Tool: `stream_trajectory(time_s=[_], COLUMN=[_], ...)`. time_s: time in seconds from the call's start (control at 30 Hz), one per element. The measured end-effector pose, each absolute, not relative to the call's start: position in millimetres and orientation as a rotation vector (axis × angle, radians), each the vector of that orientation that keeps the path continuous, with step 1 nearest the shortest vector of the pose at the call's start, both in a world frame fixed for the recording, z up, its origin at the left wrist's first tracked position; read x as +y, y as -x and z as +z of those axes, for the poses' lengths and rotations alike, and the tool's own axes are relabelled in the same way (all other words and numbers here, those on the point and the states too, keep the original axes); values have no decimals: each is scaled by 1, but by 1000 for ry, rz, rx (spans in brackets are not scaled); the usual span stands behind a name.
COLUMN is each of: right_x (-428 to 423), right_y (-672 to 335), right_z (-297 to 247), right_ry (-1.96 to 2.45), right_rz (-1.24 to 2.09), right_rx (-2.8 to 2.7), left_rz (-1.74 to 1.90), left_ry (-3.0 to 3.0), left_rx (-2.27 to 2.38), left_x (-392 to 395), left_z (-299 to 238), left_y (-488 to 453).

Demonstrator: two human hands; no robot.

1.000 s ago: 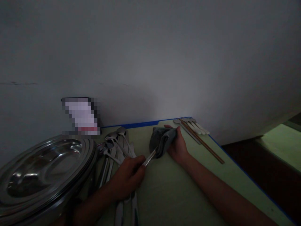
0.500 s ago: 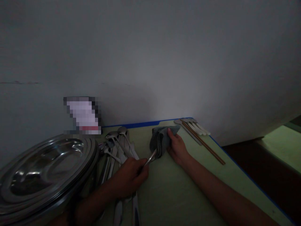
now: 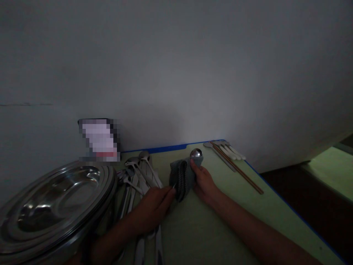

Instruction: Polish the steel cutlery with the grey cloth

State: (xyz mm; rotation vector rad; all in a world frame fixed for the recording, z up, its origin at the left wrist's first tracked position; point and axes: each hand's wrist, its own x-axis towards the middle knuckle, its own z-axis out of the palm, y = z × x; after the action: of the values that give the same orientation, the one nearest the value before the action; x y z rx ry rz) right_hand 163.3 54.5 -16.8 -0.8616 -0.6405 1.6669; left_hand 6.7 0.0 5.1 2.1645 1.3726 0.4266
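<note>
Spoon (image 3: 196, 153), just one, slants above the worktop (image 3: 198, 232), wrapped in one grey cloth (image 3: 185, 176). Angled inward, my left grip (image 3: 156, 205) pinches its handle tightly; my right grip (image 3: 204, 182) curls closed around the cloth. Two chopsticks (image 3: 248, 177) lie rightward.

Table (image 3: 193, 228): green, blue-edged, I see.
Dishes (image 3: 60, 195): stacked left.
Spoons (image 3: 134, 161): beside them.
Chopsticks (image 3: 237, 167): right, beside white-handled cutlery (image 3: 228, 151).
</note>
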Motion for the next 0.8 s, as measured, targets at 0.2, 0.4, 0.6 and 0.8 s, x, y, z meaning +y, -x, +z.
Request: stream_trajectory(time_s=[0.2,0.4,0.6,0.8], right_x=[60,73,56,53], right_y=[-163,-174,-163,-161], right_z=[-18,-20,-18,-15], right_ry=[821,836,909,876], right_rz=[1648,1498,1535,1581], right_rx=[-555,-544,-551,-598], left_rz=[444,417,445,485], left_ry=[-2166,-2230,-2216,-2164], left_rx=[1367,1329,1358,1329], left_x=[1,0,-1,-1], left_z=[3,6,2,5], left_y=[-7,-7,-7,-8])
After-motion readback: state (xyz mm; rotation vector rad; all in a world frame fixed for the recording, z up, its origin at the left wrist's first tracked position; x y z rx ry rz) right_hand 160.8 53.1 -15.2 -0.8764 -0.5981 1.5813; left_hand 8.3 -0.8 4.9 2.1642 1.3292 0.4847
